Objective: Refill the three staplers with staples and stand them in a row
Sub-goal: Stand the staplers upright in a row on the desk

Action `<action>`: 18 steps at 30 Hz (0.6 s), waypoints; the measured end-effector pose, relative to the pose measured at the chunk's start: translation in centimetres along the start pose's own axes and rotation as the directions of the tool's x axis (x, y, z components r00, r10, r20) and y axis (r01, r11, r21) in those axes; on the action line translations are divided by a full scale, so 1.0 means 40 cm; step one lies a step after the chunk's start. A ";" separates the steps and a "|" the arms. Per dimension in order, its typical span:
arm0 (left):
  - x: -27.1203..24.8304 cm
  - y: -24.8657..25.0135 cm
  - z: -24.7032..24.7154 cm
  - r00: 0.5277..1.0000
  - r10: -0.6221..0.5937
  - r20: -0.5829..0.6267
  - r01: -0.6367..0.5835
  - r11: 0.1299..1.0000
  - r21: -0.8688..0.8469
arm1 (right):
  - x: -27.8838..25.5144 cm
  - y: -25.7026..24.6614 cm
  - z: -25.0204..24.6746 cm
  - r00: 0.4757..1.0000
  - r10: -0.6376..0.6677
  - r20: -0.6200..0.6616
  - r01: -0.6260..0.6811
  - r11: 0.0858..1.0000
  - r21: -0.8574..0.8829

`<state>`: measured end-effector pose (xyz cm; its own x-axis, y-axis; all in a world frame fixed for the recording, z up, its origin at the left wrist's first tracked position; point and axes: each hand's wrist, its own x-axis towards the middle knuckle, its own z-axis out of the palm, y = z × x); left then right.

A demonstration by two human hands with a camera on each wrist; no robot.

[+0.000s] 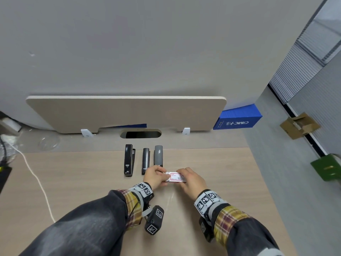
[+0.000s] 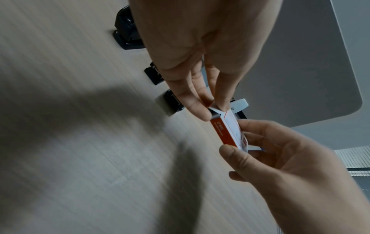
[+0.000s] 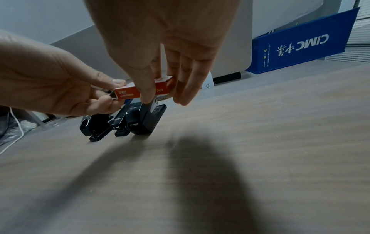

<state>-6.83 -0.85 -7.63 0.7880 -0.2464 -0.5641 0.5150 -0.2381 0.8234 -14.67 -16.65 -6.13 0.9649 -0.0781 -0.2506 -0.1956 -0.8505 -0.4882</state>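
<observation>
Now, from left to right on the desk (image 1: 73, 182), I see three staplers lying side by side at the far part: a large black stapler (image 1: 128, 159), a slim black stapler (image 1: 145, 160) and a grey stapler (image 1: 158, 156). Just near of them, my left hand (image 1: 155, 177) pinches the left end of the staple box (image 1: 175, 177) between thumb and fingertips, at its flap. My right hand (image 1: 191, 182) grips the box's right end, fingers curled round it. The box hangs above the desk between both hands.
</observation>
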 end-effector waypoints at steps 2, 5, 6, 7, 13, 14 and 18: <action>0.001 -0.001 0.001 1.000 -0.015 0.005 0.015 1.000 -0.008 | -0.003 0.000 0.001 1.000 -0.002 0.001 0.002 1.000 0.009; 0.001 0.001 0.000 0.999 -0.036 0.007 0.036 0.999 -0.019 | -0.005 0.001 0.003 1.000 -0.010 0.002 0.010 0.999 0.034; 0.000 0.001 -0.001 0.999 -0.038 0.009 0.038 0.999 -0.018 | -0.005 0.001 0.003 1.000 -0.015 -0.001 0.015 0.999 0.044; 0.000 0.000 -0.002 0.999 -0.038 0.011 0.039 0.999 -0.017 | -0.005 0.002 0.005 1.000 -0.021 -0.004 0.021 0.998 0.053; 0.000 -0.003 -0.010 0.998 -0.053 0.023 0.053 0.998 -0.015 | -0.004 0.006 0.011 0.999 -0.049 -0.012 0.049 0.995 0.089; 0.000 -0.002 -0.010 0.999 -0.052 0.018 0.052 0.999 -0.009 | -0.004 0.008 0.013 0.999 -0.051 -0.012 0.052 0.995 0.088; -0.005 0.006 -0.006 0.999 -0.027 -0.018 0.027 0.999 0.022 | 0.003 0.006 0.015 0.999 -0.045 -0.016 0.046 0.997 0.064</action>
<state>-6.78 -0.62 -7.30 0.7798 -0.2229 -0.5850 0.5290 -0.2652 0.8061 -14.69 -16.55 -6.78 0.9755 -0.0482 -0.2146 -0.1618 -0.8180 -0.5520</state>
